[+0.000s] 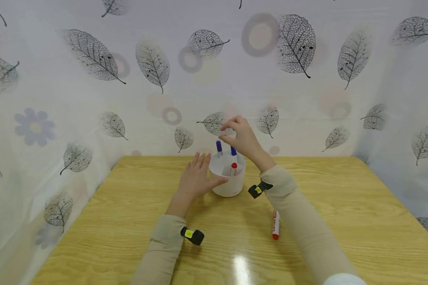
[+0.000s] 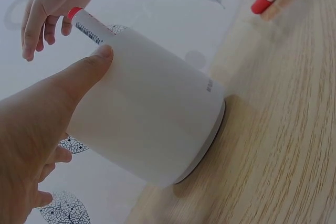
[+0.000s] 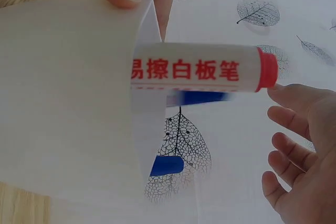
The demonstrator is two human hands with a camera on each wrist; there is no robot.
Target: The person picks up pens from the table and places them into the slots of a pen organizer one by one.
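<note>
A white pen holder (image 1: 227, 186) stands upright on the table, holding two blue-capped markers (image 1: 219, 145) and a red-ended whiteboard marker (image 3: 194, 69). My left hand (image 1: 196, 178) is at the holder's left side; its thumb rests against the wall just below the rim, and the other fingers stretch out fairly straight. Above the holder is my right hand (image 1: 243, 136), thumb and index finger bent with a gap between them and nothing held. Its fingers hang loosely curved near the marker ends in the right wrist view (image 3: 310, 145).
Another red and white marker (image 1: 276, 225) lies on the wooden table (image 1: 128, 221), to the right and nearer than the holder, beside the right forearm. A pale leaf-patterned covering (image 1: 214, 87) rises behind the table and along its sides.
</note>
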